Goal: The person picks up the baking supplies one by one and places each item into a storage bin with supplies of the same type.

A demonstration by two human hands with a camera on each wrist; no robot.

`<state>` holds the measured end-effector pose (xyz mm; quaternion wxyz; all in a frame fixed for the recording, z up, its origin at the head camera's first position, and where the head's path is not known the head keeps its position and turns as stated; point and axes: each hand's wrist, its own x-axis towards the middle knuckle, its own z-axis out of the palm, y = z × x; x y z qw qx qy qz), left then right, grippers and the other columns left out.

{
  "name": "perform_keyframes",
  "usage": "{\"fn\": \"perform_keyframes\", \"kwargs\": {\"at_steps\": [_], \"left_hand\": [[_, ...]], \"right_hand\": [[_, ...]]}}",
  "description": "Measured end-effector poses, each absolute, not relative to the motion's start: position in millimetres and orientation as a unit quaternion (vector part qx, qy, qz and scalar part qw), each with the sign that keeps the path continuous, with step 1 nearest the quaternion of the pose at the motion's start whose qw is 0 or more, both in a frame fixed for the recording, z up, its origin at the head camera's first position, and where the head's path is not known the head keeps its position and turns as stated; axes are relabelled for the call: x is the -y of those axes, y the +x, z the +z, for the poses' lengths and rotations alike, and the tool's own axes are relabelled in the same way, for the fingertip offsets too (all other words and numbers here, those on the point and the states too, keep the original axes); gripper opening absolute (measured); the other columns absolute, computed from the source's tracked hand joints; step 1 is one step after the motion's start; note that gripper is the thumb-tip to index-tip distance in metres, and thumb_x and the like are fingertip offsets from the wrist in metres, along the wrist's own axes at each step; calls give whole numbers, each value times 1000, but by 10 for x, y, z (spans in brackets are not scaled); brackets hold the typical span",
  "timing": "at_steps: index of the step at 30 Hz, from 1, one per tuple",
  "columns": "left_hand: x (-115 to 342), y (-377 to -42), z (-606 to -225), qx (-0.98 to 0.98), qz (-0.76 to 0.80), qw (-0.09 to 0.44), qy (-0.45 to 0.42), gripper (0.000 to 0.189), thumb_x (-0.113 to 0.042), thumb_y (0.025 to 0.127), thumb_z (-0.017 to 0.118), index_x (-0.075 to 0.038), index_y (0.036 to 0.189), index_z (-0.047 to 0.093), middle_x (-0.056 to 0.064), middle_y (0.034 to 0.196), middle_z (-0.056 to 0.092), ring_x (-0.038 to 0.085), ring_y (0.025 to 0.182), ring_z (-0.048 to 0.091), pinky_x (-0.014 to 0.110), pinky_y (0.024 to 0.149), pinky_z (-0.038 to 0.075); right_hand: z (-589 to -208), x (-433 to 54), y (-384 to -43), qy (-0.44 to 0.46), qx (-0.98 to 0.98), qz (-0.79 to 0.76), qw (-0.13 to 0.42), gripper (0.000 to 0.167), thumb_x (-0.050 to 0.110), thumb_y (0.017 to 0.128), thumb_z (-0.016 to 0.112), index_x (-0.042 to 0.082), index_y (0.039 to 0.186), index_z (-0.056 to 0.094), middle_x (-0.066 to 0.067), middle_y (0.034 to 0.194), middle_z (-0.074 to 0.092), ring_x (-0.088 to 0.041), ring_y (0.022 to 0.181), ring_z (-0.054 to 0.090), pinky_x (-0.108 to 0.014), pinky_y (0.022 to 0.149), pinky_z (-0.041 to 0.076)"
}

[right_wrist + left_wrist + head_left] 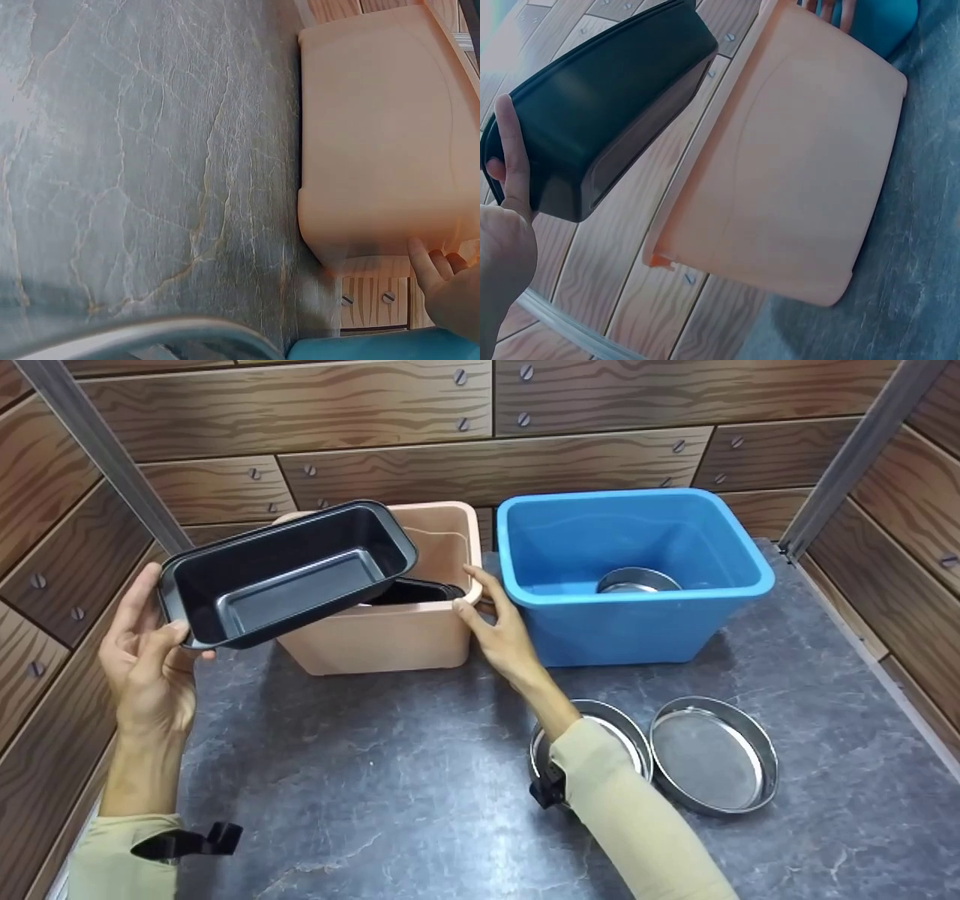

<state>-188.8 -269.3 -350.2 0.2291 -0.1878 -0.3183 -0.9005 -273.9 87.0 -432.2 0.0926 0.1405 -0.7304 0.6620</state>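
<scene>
While head sees inside pan (296,591), left wrist underside | left fingers (136,604) pinch it | right fingers (495,589) apart against bin (379,641)

the head view is bright and fairly sharp, with a pale sheen on the table (360,780) at lower centre and soft shadow around the pink box (375,641). the left wrist view looks hazy, washed out at upper left, its metal strip (562,326) bowed at lower left. the right wrist view glares at the left edge.
</scene>
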Motion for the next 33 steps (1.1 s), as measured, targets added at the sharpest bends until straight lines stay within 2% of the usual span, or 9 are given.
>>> {"fn": "perform_keyframes", "kwargs": {"at_steps": [6, 11, 18, 23, 28, 33], "left_hand": [[2689, -1950, -3496, 346, -887, 246, -182, 64, 32, 86, 35, 16, 148, 42, 32, 146, 45, 37, 87, 72, 31, 44, 60], [2684, -2040, -3511, 391, -864, 264, -173, 64, 30, 86, 35, 14, 147, 47, 32, 146, 47, 35, 92, 72, 26, 45, 60], [2645, -2131, -3547, 359, -888, 243, -155, 64, 32, 86, 37, 12, 146, 47, 29, 146, 47, 37, 92, 70, 30, 45, 60], [2605, -2191, -3592, 366, -886, 246, -143, 64, 32, 87, 38, 12, 148, 45, 28, 148, 45, 37, 93, 71, 30, 46, 61], [2538, -2269, -3622, 387, -876, 253, -137, 66, 31, 86, 39, 10, 148, 47, 27, 148, 44, 36, 100, 67, 30, 47, 61], [2461, -2330, -3624, 432, -852, 260, -140, 70, 32, 86, 36, 8, 151, 45, 18, 162, 34, 20, 71, 62, 30, 47, 61]], "right_hand": [[-4323, -871, -2743, 145, 730, 661, 90, 57, 24, 102, 69, 18, 155, 49, -11, 144, 57, -27, 127, 58, -39, 110, 50], [-4329, -882, -2750, 148, 731, 659, 96, 57, 22, 102, 69, 17, 155, 49, -12, 140, 59, -28, 126, 58, -40, 108, 51], [-4340, -873, -2756, 149, 733, 657, 95, 56, 24, 103, 67, 17, 156, 48, -13, 138, 60, -28, 126, 58, -38, 109, 50], [-4346, -868, -2752, 144, 735, 656, 92, 56, 25, 103, 68, 20, 155, 49, -12, 138, 59, -27, 126, 59, -39, 108, 51], [-4340, -869, -2754, 144, 733, 658, 93, 56, 23, 103, 68, 18, 155, 48, -12, 140, 58, -27, 126, 58, -38, 109, 51], [-4347, -874, -2744, 149, 734, 657, 90, 57, 23, 104, 66, 17, 156, 46, -11, 147, 55, -29, 128, 57, -38, 110, 50]]}}
